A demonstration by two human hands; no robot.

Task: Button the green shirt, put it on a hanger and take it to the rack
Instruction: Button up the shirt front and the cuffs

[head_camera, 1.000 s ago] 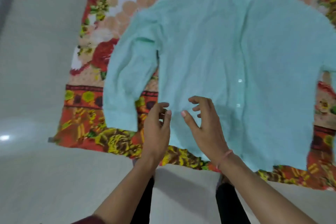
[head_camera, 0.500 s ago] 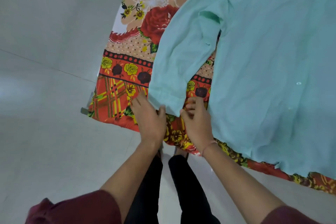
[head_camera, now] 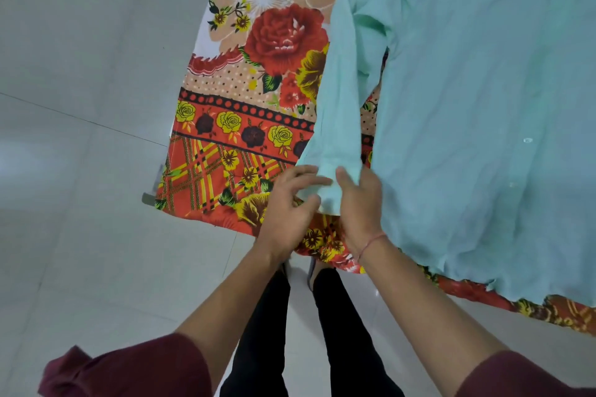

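Floral bedsheet [head_camera: 225,155] is carrying, left to right: left hand [head_camera: 283,206] pinching the sleeve cuff [head_camera: 324,193], right hand [head_camera: 359,203] pinching its other edge, sleeve [head_camera: 348,90] running lengthwise away from both, green shirt [head_camera: 483,106] lying flat rightward

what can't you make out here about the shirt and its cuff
- Head view: the green shirt has its collar and far sleeve cut off by the top and right edges.
- Button on the sleeve cuff: covered by the left hand and right hand pinching it.
- The front buttons: too small to tell if fastened.
- No hanger or rack in frame.
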